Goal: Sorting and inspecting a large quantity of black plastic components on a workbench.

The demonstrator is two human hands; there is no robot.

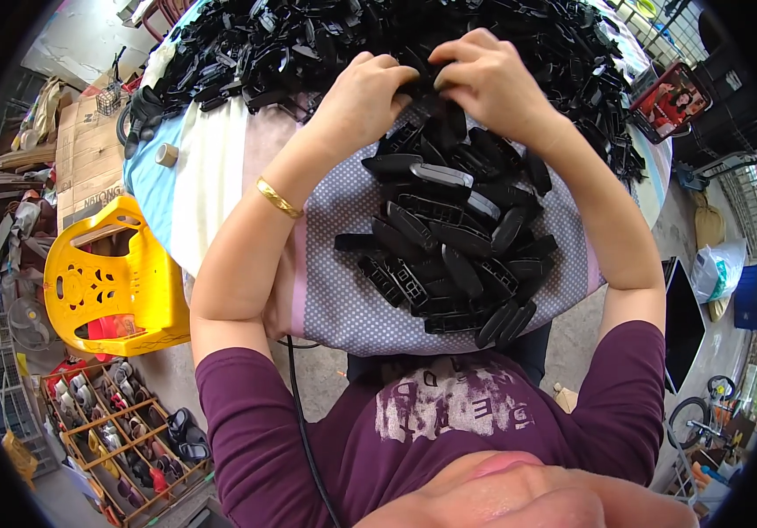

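Observation:
My left hand [366, 99] and my right hand [495, 86] face each other over the far side of the table, fingers curled inward in a pinch. Whatever lies between the fingertips is dark and blends into the black parts behind, so I cannot make it out. Below my hands, nearer to me, is a loose heap of black plastic pieces [462, 264], long and oval, some showing a ribbed hollow side. Beyond my hands spreads a much larger pile of small black plastic parts [255, 53]. A gold bangle [279, 198] circles my left wrist.
A dotted grey cloth [343, 304] covers the table's near part. At the left lie a tape roll [166, 155] and, beside the table, a yellow plastic chair [154, 282]. A phone [671, 101] stands at the right edge. A shoe rack [128, 440] is at lower left.

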